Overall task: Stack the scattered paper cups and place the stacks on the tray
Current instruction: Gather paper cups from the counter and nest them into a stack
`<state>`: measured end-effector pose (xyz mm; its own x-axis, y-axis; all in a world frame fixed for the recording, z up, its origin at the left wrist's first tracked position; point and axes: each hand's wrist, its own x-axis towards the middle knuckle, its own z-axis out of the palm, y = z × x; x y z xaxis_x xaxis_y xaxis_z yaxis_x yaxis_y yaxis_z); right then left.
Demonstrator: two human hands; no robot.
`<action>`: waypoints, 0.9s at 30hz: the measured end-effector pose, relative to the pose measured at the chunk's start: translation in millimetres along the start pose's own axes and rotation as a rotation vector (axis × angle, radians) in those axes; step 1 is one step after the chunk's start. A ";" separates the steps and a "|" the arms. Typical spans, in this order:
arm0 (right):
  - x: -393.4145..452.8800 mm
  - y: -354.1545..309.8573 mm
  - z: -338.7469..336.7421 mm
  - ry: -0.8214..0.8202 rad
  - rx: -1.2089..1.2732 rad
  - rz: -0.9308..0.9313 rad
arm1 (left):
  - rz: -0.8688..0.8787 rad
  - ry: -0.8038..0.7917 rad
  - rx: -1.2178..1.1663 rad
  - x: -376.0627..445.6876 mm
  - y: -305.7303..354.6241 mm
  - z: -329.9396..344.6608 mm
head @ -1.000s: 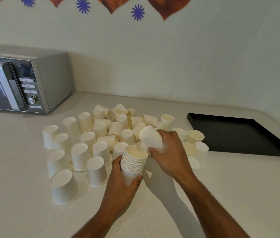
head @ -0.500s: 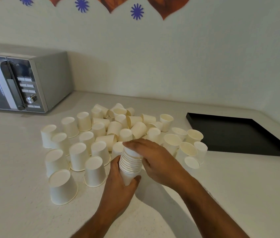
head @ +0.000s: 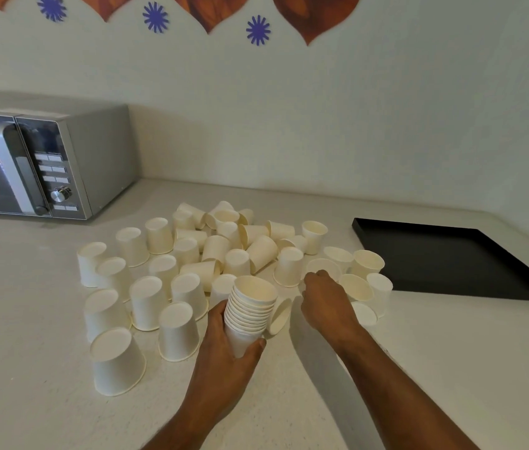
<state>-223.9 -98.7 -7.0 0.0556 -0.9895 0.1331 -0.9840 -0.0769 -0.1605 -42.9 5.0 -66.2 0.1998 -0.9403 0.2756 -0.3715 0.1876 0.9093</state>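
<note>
Above counter | left hand [head: 224,362] grips cup stack [head: 250,311] upright | right hand [head: 328,298] curled, reaching a cup [head: 323,265], grasp unclear

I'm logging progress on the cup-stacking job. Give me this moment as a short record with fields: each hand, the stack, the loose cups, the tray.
left hand: grips the stack near its base
stack: nested cups, mouths up, tilted, off the tray
right hand: reaching into the loose cups; whether it grips one cannot be told
loose cups: many scattered on the counter, mostly upside down, some on their sides
tray: black, at right, no cups on it
</note>
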 end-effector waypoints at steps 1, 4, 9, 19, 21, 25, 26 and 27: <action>0.0 -1.0 -0.1 0.005 0.014 0.006 | 0.001 0.001 -0.002 0.0 0.1 -0.3; -4.3 -5.4 -8.3 0.140 0.166 0.008 | 0.013 0.007 -0.010 -0.1 -1.3 -0.9; -25.4 -23.0 -43.0 0.654 0.540 -0.202 | 0.004 0.009 0.008 -0.3 -2.5 0.7; -46.6 -36.2 -41.9 0.366 0.695 -0.560 | 0.003 0.021 -0.052 0.1 -1.7 3.1; -49.2 -38.6 -33.4 0.207 0.685 -0.533 | -0.003 0.019 -0.056 0.0 -2.6 2.9; -45.6 -39.4 -24.2 0.324 0.852 -0.316 | 0.011 0.034 -0.038 -0.9 -3.5 1.0; -41.8 -37.2 -24.1 0.332 0.880 -0.212 | 0.013 0.032 -0.034 -1.3 -3.5 0.4; -38.8 -34.1 -24.1 0.283 0.883 -0.109 | 0.011 0.029 -0.030 -1.7 -3.4 -0.1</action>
<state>-196.6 -54.8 16.9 -0.0177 -0.9137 0.4059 -0.4842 -0.3473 -0.8030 -41.9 6.0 -69.6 0.2224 -0.9296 0.2940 -0.3467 0.2064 0.9150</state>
